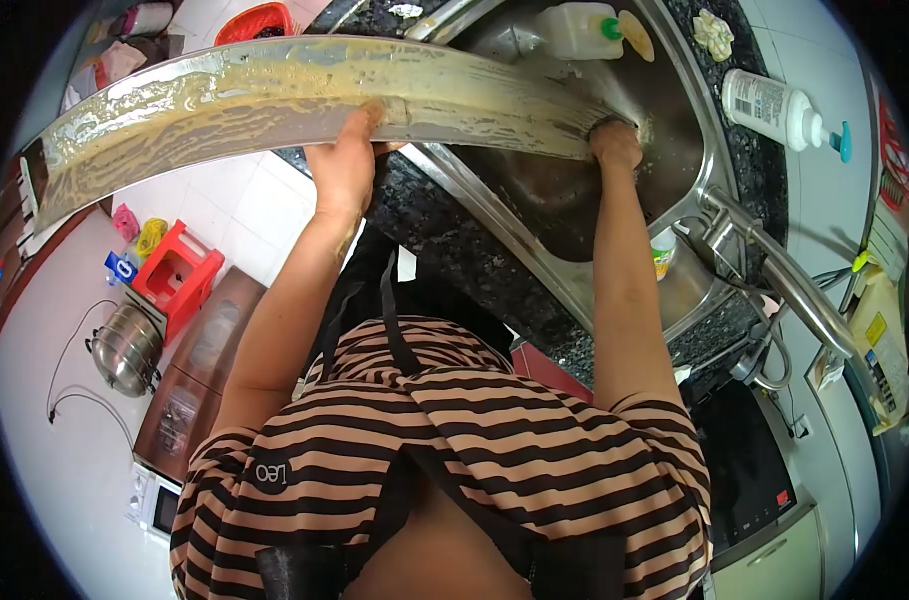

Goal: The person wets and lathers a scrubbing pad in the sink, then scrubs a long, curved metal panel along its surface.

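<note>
left hand [344, 172]: reaching forward, gripping | right hand [616, 148]: outstretched, fingers [608, 129] curled

**Panel [224, 105] lying across counter [434, 215] and sink [534, 195]**

Panel is stretching from far left, over the front counter edge, its right end resting inside the big basin. Bottle [572, 32] is lying in the same basin, behind that end, sponge [636, 36] just beside its cap. Pump bottle [774, 110] is lying on the counter right of the basin. Small basin [689, 285] is sitting nearer the person, container [662, 252] standing in it, faucet [794, 295] reaching out to the right. Basket [254, 22] is sitting behind the panel. Stool [179, 280] is standing left, pot [126, 348] near it. Cooktop [744, 465] is lying right.
</note>
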`<state>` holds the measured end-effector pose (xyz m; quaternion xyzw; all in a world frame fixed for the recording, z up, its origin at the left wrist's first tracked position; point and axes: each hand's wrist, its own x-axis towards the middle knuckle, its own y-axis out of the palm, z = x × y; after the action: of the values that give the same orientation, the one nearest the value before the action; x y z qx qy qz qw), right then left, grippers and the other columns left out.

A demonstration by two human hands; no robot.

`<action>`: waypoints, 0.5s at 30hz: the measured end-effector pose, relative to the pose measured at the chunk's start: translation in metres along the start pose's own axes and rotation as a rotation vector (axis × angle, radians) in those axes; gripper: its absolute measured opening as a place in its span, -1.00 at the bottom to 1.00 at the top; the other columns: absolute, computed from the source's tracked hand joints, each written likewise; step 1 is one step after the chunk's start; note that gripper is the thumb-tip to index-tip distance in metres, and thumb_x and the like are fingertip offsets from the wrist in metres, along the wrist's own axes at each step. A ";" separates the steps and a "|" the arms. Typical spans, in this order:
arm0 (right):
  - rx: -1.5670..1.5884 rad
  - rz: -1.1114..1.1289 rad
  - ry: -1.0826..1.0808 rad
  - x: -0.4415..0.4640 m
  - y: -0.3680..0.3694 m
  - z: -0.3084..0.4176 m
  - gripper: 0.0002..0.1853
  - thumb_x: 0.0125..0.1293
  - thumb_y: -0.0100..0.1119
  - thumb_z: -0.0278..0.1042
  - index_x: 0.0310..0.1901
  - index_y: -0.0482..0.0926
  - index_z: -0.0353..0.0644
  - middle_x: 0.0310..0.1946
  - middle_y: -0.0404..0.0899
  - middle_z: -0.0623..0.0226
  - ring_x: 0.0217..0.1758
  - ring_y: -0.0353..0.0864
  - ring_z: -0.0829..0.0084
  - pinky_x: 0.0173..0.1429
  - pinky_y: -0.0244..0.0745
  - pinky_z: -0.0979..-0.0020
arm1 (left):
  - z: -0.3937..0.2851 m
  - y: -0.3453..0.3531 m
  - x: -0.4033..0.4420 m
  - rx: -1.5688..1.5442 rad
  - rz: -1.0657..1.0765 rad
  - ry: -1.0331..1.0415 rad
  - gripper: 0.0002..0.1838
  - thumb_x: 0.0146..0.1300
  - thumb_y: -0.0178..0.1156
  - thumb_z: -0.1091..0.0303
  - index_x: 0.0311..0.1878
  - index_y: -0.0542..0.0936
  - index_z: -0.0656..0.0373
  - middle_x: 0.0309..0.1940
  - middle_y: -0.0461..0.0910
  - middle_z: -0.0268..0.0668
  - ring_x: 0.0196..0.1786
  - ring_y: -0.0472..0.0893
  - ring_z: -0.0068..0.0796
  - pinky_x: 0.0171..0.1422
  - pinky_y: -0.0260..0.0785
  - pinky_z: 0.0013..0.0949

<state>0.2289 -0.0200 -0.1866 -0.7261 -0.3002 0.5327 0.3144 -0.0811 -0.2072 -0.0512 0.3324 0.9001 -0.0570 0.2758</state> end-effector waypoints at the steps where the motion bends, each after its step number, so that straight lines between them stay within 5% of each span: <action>1: 0.005 0.033 -0.001 0.002 -0.006 0.004 -0.62 0.36 0.03 -0.21 0.04 0.68 -0.25 0.13 0.63 0.03 0.20 0.65 0.13 0.20 0.58 0.16 | 0.001 0.001 0.002 -0.005 -0.017 0.018 -0.70 0.30 0.16 0.53 0.07 0.50 0.41 -0.07 0.60 -0.09 -0.17 0.68 -0.27 -0.23 0.71 -0.26; 5: -0.042 -0.046 -0.295 0.017 0.025 -0.023 -0.67 0.31 0.03 -0.26 -0.08 0.72 -0.21 0.05 0.64 -0.09 0.14 0.66 0.07 0.15 0.59 0.10 | 0.016 -0.003 0.009 0.018 -0.051 0.044 -0.68 0.27 0.17 0.53 0.09 0.49 0.37 -0.07 0.59 -0.12 -0.17 0.68 -0.28 -0.26 0.68 -0.26; 9: -0.096 0.046 -0.492 -0.076 -0.007 0.028 -0.70 0.29 0.04 -0.27 -0.14 0.72 -0.21 0.03 0.62 -0.21 0.10 0.65 0.01 0.09 0.58 0.02 | 0.017 -0.001 0.011 -0.026 -0.083 0.081 -0.69 0.25 0.20 0.49 0.04 0.51 0.37 -0.09 0.59 -0.16 -0.15 0.61 -0.39 -0.17 0.60 -0.32; 12: 0.163 -0.230 -0.662 -0.138 -0.019 0.037 -0.71 0.32 0.03 -0.26 -0.14 0.72 -0.18 0.03 0.61 -0.18 0.13 0.62 -0.02 0.10 0.56 -0.01 | 0.024 -0.006 0.018 0.046 -0.100 0.151 -0.68 0.24 0.21 0.50 0.05 0.52 0.39 -0.07 0.59 -0.17 -0.08 0.58 -0.38 0.02 0.50 -0.34; 15: 0.161 -0.182 -0.513 -0.099 0.013 -0.003 -0.71 0.38 0.01 -0.23 -0.15 0.72 -0.15 0.05 0.57 -0.12 0.13 0.58 -0.07 0.15 0.54 0.01 | 0.024 -0.006 0.018 0.008 -0.113 0.160 -0.67 0.23 0.22 0.50 0.04 0.52 0.42 -0.06 0.60 -0.18 -0.04 0.57 -0.37 0.14 0.40 -0.38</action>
<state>0.2086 -0.1048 -0.1382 -0.5105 -0.3906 0.6907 0.3312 -0.0854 -0.2087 -0.0816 0.2856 0.9364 -0.0495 0.1978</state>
